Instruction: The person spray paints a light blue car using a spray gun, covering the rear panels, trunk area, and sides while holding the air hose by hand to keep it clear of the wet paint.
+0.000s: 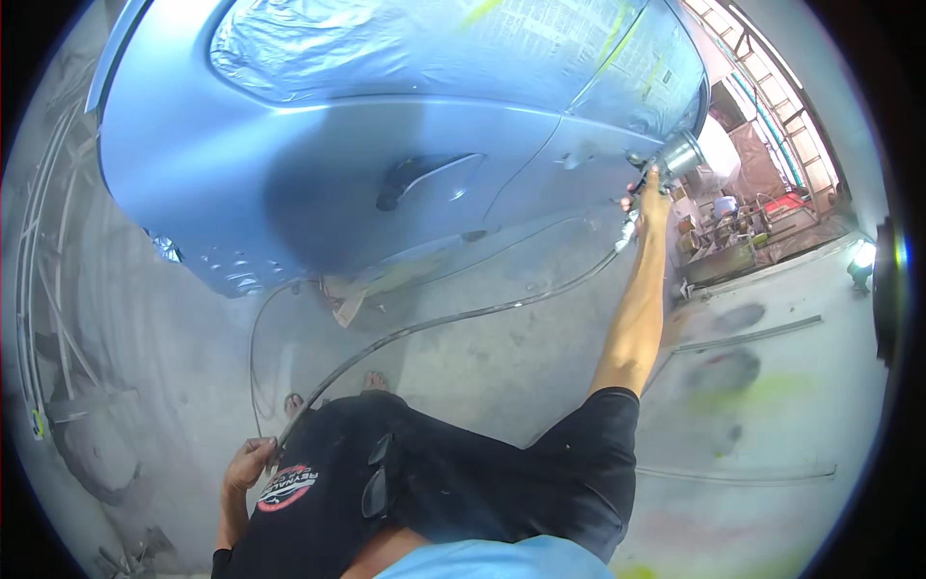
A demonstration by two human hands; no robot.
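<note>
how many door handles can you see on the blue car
1. The door handle sits mid-panel on the car, on the door left of the seam. On the next door, where the right hand holds the spray gun, no handle is clear; one may be hidden.

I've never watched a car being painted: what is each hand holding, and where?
The right hand holds a spray gun by its handle, below the metal cup. The left hand grips the air hose near its lower stretch.
</note>
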